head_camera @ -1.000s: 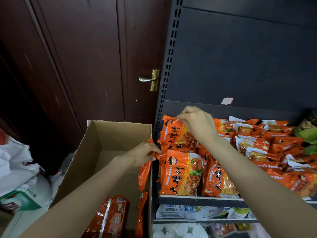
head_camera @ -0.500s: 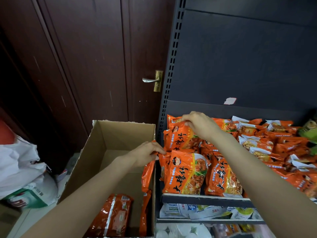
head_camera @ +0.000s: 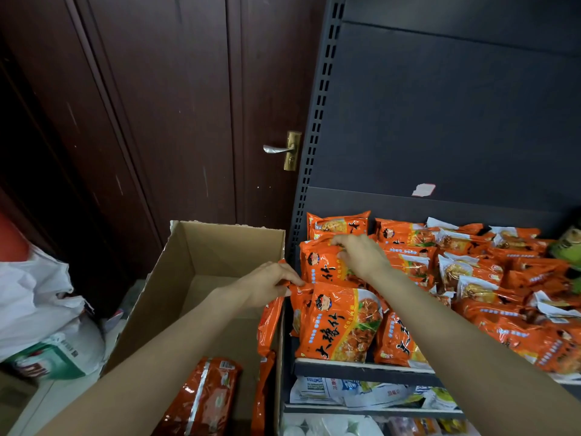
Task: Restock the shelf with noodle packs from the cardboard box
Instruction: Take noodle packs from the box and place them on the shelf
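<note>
Orange noodle packs fill the dark metal shelf (head_camera: 361,369). My right hand (head_camera: 361,256) pinches the top edge of an upright orange pack (head_camera: 320,265) in the second row at the shelf's left end. My left hand (head_camera: 270,284) pinches the top left corner of the front orange pack (head_camera: 339,325), which stands at the shelf's front edge. The open cardboard box (head_camera: 176,275) sits on the floor left of the shelf. A darker red pack (head_camera: 204,398) lies in it, and other orange packs (head_camera: 267,328) lean against its right wall.
A dark wooden door with a brass handle (head_camera: 283,149) stands behind the box. White plastic bags (head_camera: 37,306) pile up at the left. A lower shelf (head_camera: 361,394) holds white and blue packets. Green packaging (head_camera: 569,247) sits at the shelf's far right.
My right hand has moved down and forward with the second-row pack, setting it lower behind the front pack. My left hand keeps its hold on the front pack's corner.
</note>
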Demonstrator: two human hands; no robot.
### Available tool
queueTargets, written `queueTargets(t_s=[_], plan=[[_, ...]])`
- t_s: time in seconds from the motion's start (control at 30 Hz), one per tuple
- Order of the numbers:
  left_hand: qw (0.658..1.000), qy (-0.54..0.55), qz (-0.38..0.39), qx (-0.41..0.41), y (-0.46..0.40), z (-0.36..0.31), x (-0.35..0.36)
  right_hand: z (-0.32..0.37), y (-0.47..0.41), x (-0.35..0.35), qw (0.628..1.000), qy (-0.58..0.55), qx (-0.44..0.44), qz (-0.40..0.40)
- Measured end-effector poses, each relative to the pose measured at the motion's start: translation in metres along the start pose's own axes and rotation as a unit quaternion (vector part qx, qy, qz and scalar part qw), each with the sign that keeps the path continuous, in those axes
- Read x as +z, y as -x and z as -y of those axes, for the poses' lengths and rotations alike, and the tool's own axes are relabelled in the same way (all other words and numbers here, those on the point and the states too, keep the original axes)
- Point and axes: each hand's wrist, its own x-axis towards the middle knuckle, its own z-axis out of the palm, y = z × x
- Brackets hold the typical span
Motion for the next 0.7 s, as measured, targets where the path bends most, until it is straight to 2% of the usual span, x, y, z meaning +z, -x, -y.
queueTargets(t_s=[0.17,0.27,0.4,0.47,0.57,0.7], plan=[[1.0,0.014,-0.01,-0.007,0.002,-0.002,-0.001,-0.009,0.003,0.013,0.999,-0.043,-0.03,0.008],[0.997,0.026,-0.069,-0.025,0.006,-0.005,-0.001,-0.012,0.007,0.019,0.998,-0.037,-0.041,0.041],[0.982,0.079,-0.152,-0.083,0.014,-0.003,-0.009,-0.01,0.01,0.019,0.995,-0.018,-0.014,0.094],[0.975,0.089,-0.181,-0.09,0.021,-0.001,-0.018,-0.001,0.012,0.017,0.998,-0.02,-0.02,0.053],[0.969,0.096,-0.219,-0.064,0.035,0.002,-0.033,0.031,0.016,0.011,0.994,-0.078,-0.077,-0.031],[0.954,0.083,-0.288,0.002,0.06,-0.002,-0.06,0.075,0.016,0.007,0.971,-0.184,-0.155,-0.012]])
